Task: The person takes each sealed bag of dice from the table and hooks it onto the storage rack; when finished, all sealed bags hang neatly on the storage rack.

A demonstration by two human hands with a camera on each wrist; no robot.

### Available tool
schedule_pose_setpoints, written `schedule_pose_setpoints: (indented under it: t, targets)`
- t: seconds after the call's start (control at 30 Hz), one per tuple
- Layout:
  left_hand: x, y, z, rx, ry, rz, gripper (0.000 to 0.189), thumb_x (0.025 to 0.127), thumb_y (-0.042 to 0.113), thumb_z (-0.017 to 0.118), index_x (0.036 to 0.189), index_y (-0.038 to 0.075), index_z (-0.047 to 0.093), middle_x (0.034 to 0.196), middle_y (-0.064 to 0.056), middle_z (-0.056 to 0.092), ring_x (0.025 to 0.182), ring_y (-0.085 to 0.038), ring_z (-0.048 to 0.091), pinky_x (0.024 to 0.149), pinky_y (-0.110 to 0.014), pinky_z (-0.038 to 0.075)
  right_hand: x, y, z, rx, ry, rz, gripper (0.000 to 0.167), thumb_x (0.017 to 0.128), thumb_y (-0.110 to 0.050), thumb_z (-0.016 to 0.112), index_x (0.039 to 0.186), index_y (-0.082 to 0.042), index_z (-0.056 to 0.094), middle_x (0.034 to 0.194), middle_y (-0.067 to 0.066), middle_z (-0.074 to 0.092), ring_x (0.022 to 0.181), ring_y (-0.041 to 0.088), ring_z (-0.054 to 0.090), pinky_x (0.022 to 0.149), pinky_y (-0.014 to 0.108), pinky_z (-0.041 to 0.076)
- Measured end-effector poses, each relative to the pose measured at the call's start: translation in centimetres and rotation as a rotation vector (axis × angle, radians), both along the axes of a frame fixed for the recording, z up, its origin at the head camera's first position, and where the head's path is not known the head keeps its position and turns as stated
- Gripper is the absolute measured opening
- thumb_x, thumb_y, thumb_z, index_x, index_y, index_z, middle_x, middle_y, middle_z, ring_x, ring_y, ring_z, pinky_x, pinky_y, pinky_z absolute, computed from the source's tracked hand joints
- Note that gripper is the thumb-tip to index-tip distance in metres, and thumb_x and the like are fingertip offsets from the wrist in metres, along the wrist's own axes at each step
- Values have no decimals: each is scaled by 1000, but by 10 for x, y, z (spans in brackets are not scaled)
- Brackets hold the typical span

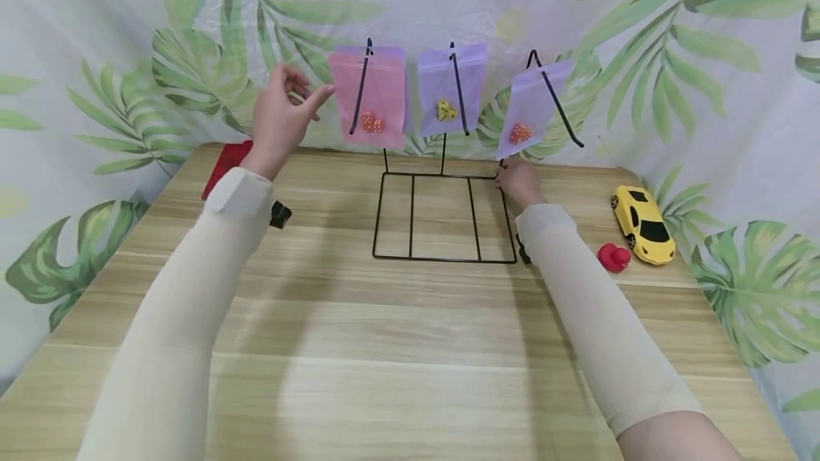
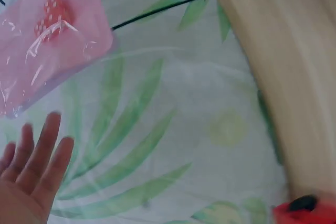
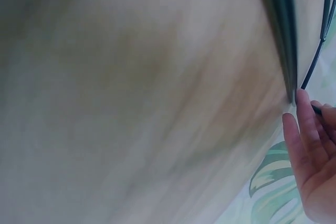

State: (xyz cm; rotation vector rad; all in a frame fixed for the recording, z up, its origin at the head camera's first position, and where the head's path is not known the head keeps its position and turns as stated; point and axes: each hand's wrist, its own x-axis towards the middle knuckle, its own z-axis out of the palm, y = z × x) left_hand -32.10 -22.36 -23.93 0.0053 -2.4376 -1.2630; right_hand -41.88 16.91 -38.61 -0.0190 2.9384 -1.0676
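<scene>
A black wire display rack (image 1: 445, 260) stands at the back of the table with zip bags hanging from its three hooks. On the left hook is a pink bag (image 1: 342, 84) with red dice, a purple bag showing behind it. The middle hook bears a purple bag (image 1: 435, 77) with yellow dice; on the right hook a purple bag (image 1: 528, 102) with orange dice hangs tilted. My left hand (image 1: 282, 116) is beside the pink bag, its fingers loose and holding nothing. Low under the right bag, my right hand (image 1: 522, 182) pinches the rack's wire at its back right corner.
To the right are a yellow toy car (image 1: 643, 225) and a red rubber duck (image 1: 613, 257). A red object (image 1: 225, 166) lies behind my left forearm, with a small black item (image 1: 280, 214) nearby. Another black item (image 1: 522, 249) is partly hidden by my right sleeve. A leaf-patterned curtain (image 1: 640, 55) hangs behind.
</scene>
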Motion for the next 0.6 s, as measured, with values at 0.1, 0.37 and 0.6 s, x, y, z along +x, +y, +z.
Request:
schedule_pose_setpoints:
  t: [0.1,0.37,0.6]
  targets:
    - [3,-3,-16,15,54,35,35,97,53,54,105,20,49,76,11,56,56,-4,59,58,-26,44,-5,0,0,28,11,4,26,104,-16,47,99,1,67,102,16,70,80,22,66,71,32,52]
    - [4,-5,-64,-144,-129,-33,29,101,29,43,103,7,62,74,-6,66,63,-18,64,57,-26,51,-11,3,-12,109,16,5,28,103,-19,49,94,-2,69,89,12,71,77,24,65,67,33,48]
    - [6,15,-77,-328,-278,-128,32,103,30,43,113,7,62,99,-13,70,79,-26,62,66,-35,45,-16,7,-12,139,101,28,33,102,-20,52,74,-5,60,71,7,61,64,21,52,62,33,42]
